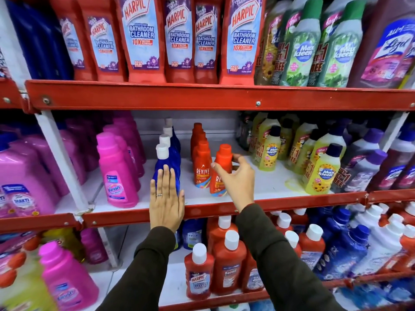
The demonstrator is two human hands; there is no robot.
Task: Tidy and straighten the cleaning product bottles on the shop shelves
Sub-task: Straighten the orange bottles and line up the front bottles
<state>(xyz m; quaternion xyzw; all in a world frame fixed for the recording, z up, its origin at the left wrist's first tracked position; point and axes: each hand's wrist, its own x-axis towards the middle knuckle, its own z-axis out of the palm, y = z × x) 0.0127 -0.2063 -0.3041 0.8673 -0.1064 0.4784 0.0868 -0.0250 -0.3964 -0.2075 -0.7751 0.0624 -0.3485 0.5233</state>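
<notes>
Head view looks down on a red metal shop shelf (269,205) with a white deck, stocked in rows that run front to back. At the left of the middle level stands a pink plastic Vanish bottle (116,173) with more pink bottles behind it; next comes a row of dark blue plastic bottles with white flip caps (167,153), then a row of orange-red Revive bottles with orange caps (201,163), and at the right yellow-green Max Kleen bottles with dark caps (322,169). What liquid any bottle holds cannot be told through the coloured plastic. The left hand (166,198), a ring on one finger, is flat with fingers straight and together, palm pressed against the front blue bottle at the shelf's front edge. The right hand (234,176) is closed loosely on a separate orange-red Revive bottle (222,169), thumb on its left shoulder and fingertips on the right of the neck just under the cap. That bottle stands near the shelf's front, tilted slightly, just right of and nearly touching the front bottle of the Revive row. Both forearms wear dark sleeves (276,254).
</notes>
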